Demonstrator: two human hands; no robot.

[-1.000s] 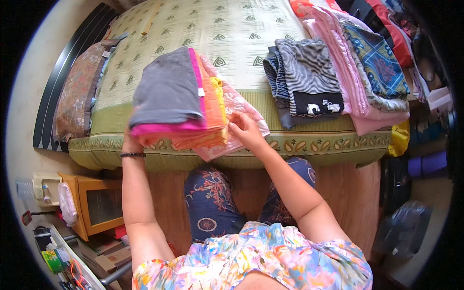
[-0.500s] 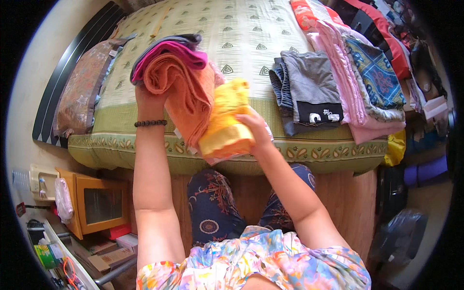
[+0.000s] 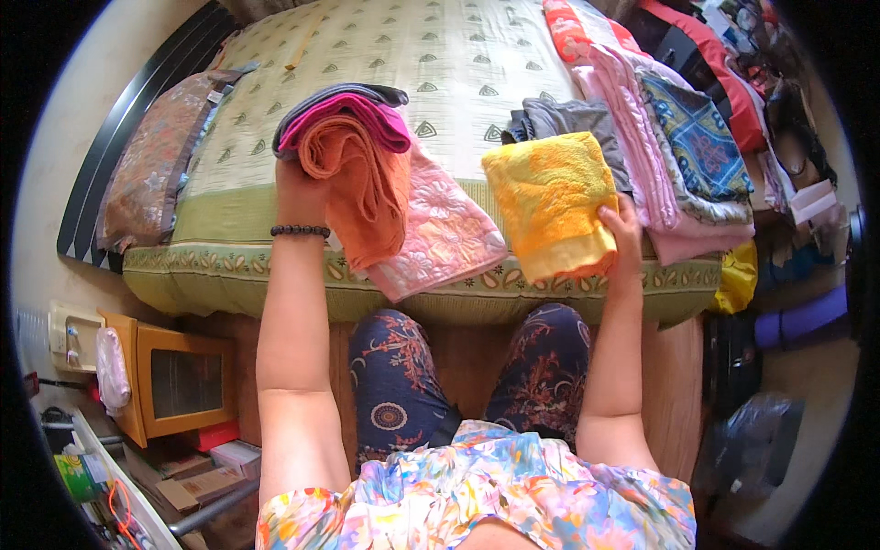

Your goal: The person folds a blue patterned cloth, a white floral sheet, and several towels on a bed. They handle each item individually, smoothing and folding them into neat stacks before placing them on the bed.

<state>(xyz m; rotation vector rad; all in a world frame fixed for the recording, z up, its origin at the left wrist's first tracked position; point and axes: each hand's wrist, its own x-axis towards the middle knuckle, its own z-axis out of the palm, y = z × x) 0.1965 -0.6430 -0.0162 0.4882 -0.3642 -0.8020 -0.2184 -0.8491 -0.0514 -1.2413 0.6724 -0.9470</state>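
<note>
My left hand (image 3: 299, 197) grips a bundle of folded cloths from its left side. An orange towel (image 3: 371, 206) hangs lowest in it, with a magenta cloth (image 3: 371, 115) and a dark grey cloth (image 3: 353, 92) folded above. Closed on the right edge of a folded yellow towel (image 3: 550, 202), my right hand (image 3: 625, 240) holds it up over the bed's near edge. Behind that towel, folded grey clothes (image 3: 577, 117) are partly hidden. A pink quilted cloth (image 3: 445, 225) lies on the bed between my hands, its upper left part covered by the orange towel.
The bed (image 3: 385, 55) has a green patterned sheet. Folded pink bedding (image 3: 632, 137) and a blue patterned cloth (image 3: 697, 137) lie along its right side. At left are a pillow (image 3: 151, 165) and a wooden cabinet (image 3: 188, 376); a purple roll (image 3: 802, 318) is at right.
My right hand has carried the yellow towel rightward, away from the left-hand bundle, to in front of the grey clothes. The pink quilted cloth now shows. My left hand has shifted slightly right and down.
</note>
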